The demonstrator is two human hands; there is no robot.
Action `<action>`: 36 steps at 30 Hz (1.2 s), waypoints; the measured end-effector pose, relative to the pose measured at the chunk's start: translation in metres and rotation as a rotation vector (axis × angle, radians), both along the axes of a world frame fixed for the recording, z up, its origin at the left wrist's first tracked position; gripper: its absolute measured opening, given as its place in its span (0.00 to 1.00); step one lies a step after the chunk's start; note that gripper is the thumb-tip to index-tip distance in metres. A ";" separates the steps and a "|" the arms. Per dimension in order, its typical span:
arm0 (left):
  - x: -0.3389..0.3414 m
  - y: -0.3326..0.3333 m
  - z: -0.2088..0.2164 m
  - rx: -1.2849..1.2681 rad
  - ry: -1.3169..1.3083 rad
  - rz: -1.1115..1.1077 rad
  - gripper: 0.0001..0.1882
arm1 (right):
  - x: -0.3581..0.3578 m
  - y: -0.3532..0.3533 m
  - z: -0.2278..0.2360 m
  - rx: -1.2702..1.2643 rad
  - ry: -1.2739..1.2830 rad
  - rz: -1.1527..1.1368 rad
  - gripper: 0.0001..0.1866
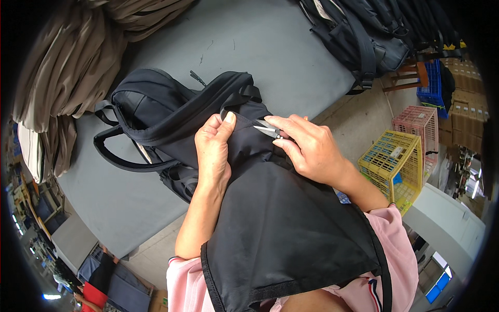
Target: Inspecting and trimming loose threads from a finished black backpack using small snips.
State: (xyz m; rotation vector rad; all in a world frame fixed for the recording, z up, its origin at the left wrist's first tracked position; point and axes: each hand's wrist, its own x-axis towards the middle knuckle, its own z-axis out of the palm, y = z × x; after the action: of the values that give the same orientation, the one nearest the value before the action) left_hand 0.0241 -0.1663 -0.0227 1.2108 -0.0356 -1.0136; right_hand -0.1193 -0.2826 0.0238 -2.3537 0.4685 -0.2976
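Observation:
A black backpack [179, 112] lies on the grey table in front of me, its padded straps and webbing loose about it. My left hand [212, 148] is closed, thumb on top, pinching a black webbing strap [240, 118] of the backpack. Close to the right of it, my right hand [314, 148] grips a small pair of thread snips [267, 130] between thumb and fingers. The pointed metal blades face left, lying near the strap's edge. Whether they touch it, I cannot tell.
Brown bags [78, 62] are piled at the table's [270, 47] left, more black backpacks [358, 41] at its far right. Yellow [390, 156], pink [416, 130] and blue crates [430, 86] stand on the floor at right. A black apron [291, 234] covers my lap. Another person [96, 286] is at lower left.

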 end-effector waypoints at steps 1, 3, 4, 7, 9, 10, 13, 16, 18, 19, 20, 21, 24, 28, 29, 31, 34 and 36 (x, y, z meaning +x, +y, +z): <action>0.000 -0.002 0.001 0.012 -0.014 0.004 0.08 | 0.002 -0.003 0.004 0.004 0.001 -0.002 0.17; 0.000 -0.005 0.002 0.029 -0.028 0.007 0.08 | 0.005 -0.008 0.013 -0.079 0.149 0.046 0.19; -0.001 -0.005 0.003 0.030 -0.033 0.006 0.08 | 0.007 -0.009 0.019 -0.077 0.149 0.046 0.19; -0.002 -0.005 0.003 0.048 -0.041 0.011 0.09 | 0.015 -0.008 0.034 -0.146 0.299 0.109 0.19; -0.002 -0.003 0.002 0.064 -0.044 0.017 0.09 | 0.017 -0.003 0.038 -0.295 0.353 0.133 0.19; -0.001 -0.003 -0.001 0.047 -0.040 0.018 0.10 | 0.016 0.000 0.036 -0.296 0.353 0.135 0.19; 0.001 -0.004 0.000 0.041 -0.035 0.022 0.10 | 0.012 0.005 0.016 -0.272 0.287 0.077 0.19; 0.002 -0.006 -0.004 0.040 -0.033 0.007 0.10 | 0.006 0.007 -0.023 -0.238 -0.037 -0.022 0.19; 0.002 -0.006 -0.004 0.034 -0.028 -0.010 0.10 | 0.010 0.009 -0.042 0.273 -0.252 -0.175 0.19; 0.003 -0.008 0.000 0.056 -0.008 -0.010 0.10 | 0.010 0.010 -0.042 0.791 -0.208 -0.314 0.17; 0.004 -0.008 0.002 0.078 0.012 -0.010 0.11 | 0.012 0.009 -0.043 1.047 -0.343 -0.369 0.17; 0.004 -0.008 0.000 0.077 0.012 -0.009 0.11 | 0.011 0.008 -0.043 1.028 -0.369 -0.371 0.16; 0.005 -0.007 -0.002 0.028 0.000 -0.032 0.11 | 0.008 0.003 -0.035 0.767 -0.313 -0.274 0.15; 0.005 -0.007 -0.004 0.054 -0.006 -0.019 0.11 | 0.005 -0.013 -0.021 0.235 -0.120 -0.031 0.15; 0.006 -0.006 -0.007 0.020 -0.019 -0.036 0.11 | 0.007 -0.018 -0.022 0.195 -0.143 -0.039 0.16; 0.008 -0.006 -0.007 0.037 -0.030 -0.045 0.11 | 0.016 -0.027 -0.017 0.358 -0.109 -0.021 0.18; 0.008 -0.006 -0.003 0.051 -0.014 -0.073 0.09 | 0.037 -0.042 -0.011 0.532 -0.016 0.141 0.19; 0.008 -0.008 0.001 0.052 0.009 -0.084 0.09 | 0.056 -0.048 -0.007 0.535 0.065 0.251 0.15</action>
State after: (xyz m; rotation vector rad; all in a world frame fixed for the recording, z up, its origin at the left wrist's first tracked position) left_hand 0.0324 -0.1741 -0.0220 1.2610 -0.0534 -1.0991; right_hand -0.0634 -0.3301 0.0168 -1.8719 0.2385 0.0246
